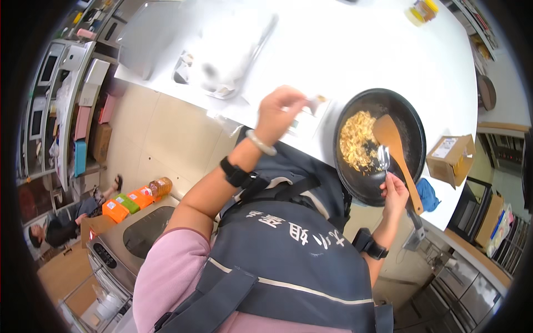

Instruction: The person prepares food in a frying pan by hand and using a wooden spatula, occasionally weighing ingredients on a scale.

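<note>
My left hand (277,114) is raised over the near edge of the white table, fingers pinched at a small, pale, brownish thing (317,101) too blurred to name. My right hand (395,191) is closed on the handle of a silver fork (383,156), whose head is over the pan. The black frying pan (412,116) sits at the table's near edge. Yellow-brown chopped food (356,136) lies in its left part. A wooden spatula (392,139) rests in the pan, blade on the food's right side, handle out over the near rim beside my right hand.
Right of the pan are an open cardboard box (447,155) and a blue cloth (427,194). A tray lined with white plastic (230,61) stands at the left, a yellow-lidded jar (423,11) at the far right. Another person (66,222) is at the lower left, near a machine (133,238).
</note>
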`<state>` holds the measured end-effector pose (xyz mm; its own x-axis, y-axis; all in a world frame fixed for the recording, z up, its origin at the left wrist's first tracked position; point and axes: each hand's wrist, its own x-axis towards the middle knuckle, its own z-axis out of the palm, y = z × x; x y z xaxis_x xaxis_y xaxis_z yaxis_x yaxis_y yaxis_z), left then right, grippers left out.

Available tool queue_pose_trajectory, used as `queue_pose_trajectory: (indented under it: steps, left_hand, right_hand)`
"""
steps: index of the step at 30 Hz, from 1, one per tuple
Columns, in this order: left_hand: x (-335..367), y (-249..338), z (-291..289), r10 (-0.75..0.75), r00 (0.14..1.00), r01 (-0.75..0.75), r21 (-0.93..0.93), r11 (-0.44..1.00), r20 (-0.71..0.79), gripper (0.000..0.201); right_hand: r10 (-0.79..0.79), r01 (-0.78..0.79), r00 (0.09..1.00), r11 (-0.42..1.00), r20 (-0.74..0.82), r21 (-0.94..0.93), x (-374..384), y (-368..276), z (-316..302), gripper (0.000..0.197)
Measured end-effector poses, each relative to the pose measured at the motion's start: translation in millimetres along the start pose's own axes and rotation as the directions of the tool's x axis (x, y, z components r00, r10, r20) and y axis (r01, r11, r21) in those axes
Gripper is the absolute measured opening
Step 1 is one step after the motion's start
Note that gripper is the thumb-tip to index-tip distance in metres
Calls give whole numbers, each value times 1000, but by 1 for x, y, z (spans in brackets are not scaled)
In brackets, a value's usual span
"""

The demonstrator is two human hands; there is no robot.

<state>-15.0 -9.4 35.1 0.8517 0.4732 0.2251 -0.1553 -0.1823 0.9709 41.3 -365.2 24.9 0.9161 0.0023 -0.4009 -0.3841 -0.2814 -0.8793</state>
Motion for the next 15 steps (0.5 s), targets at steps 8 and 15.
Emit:
queue_pose_trajectory:
  steps: [8, 15]
  left_hand:
    - [-6, -31, -161, -127, 781, 150, -14, 989, -611, 13]
    - [3, -93, -201, -290, 634, 241, -173, 955, -717, 19]
  right_hand:
    - [12, -7, 998, 996, 54, -83, 14, 10, 17, 18]
    - [-18, 29, 998, 987, 67, -156, 18, 16, 23, 20]
